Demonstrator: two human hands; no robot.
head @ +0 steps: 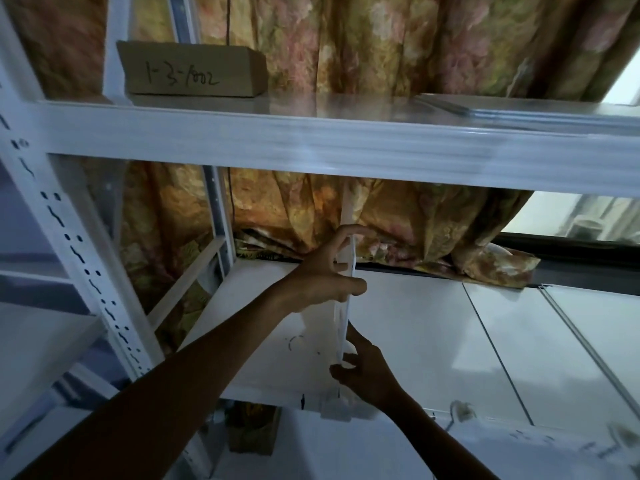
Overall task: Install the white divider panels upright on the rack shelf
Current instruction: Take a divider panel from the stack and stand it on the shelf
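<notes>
A thin white divider panel stands upright and edge-on to me on the white rack shelf. Its top reaches up toward the shelf beam above. My left hand grips the panel near its middle, thumb in front and fingers spread round its edge. My right hand pinches the panel's lower front edge near the shelf's front lip, just above a small white clip. More flat white panels lie on the upper shelf at the right.
A cardboard box with handwritten numbers sits on the upper shelf at left. A perforated white upright runs down the left. A floral curtain hangs behind the rack, with a window at the right.
</notes>
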